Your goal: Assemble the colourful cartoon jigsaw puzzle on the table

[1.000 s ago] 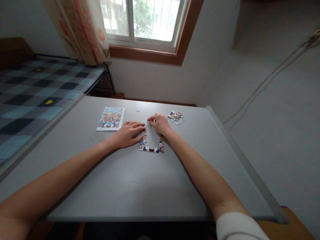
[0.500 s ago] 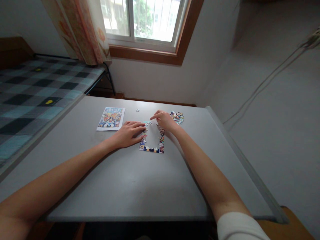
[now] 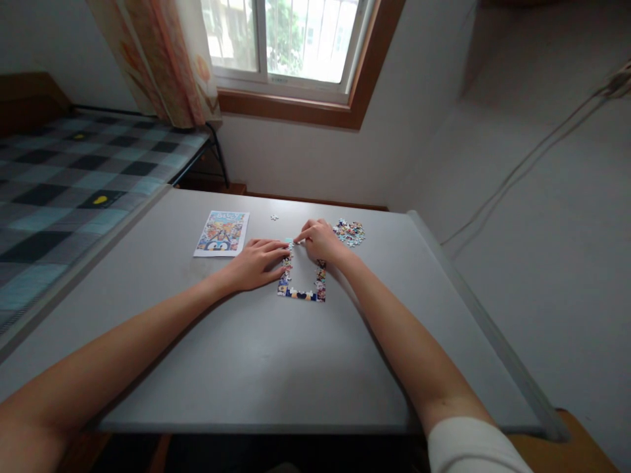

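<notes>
While left hand (image 3: 257, 265), grip apart, steadies puzzle (image 3: 302, 296), right hand (image 3: 319, 241), grip unclear, seemingly aligns top edge (image 3: 289, 242), probably needing light pressure next.

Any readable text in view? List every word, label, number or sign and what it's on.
"BLUEY" (probable reading; stylised, slightly blurred): top of the printed sheet.
Small mark on the window frame: too blurred to read.
Tiny marks beside the yellow heart on the bed cover: too small to read.
Puzzle border and piece pile: no legible text.
</notes>
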Demonstrator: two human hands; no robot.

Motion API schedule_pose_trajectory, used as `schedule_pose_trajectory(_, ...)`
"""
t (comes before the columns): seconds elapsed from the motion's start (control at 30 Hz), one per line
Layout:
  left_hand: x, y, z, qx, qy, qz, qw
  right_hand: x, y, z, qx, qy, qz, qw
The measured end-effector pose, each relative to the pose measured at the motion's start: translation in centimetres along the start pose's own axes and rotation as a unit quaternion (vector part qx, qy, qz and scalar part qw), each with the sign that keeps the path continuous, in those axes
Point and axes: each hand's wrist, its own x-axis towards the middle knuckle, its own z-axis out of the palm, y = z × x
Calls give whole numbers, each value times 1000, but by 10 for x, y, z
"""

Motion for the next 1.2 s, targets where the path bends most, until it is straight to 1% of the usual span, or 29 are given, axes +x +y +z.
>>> schedule_pose_trajectory(0.13,-1,-2,2,-1,6,7,1000,28,-6,3,-11,9,10,1000)
schedule_pose_trajectory(0.3,-2,-3,0,-12,7,6,1000,71,-12,9,-73,-37,-24,996)
schedule_pose_trajectory(0.4,-2,-3,-2,-16,4,2,1000,86,-13,13,-101,-54,-43,993)
schedule_pose_trajectory(0.5,-1,-3,-3,-14,3,2,1000,90,-11,15,-102,-55,-58,992)
schedule_pose_trajectory(0.6,-1,-3,-2,-14,2,0,1000,83,-6,13,-73,-45,-72,994)
schedule_pose_trajectory(0.77,-1,-3,-1,-16,5,-2,1000,67,11,0,2,-45,-109,993)
schedule_pose_trajectory(0.83,-2,-3,-1,-16,7,-2,1000,62,18,-7,26,-57,-106,992)
schedule_pose_trajectory(0.93,-3,-3,-1,-15,6,-1,1000,55,20,-16,40,-70,-69,994)
schedule_pose_trajectory(1.0,-3,-4,-1,-11,5,0,1000,51,17,-18,26,-60,-13,998)
schedule_pose_trajectory(1.1,-2,-4,-1,-5,5,3,1000,48,7,-15,-16,-44,77,996)
schedule_pose_trajectory(1.2,-2,-3,-1,-4,6,3,1000,48,3,-9,-24,-40,112,993)
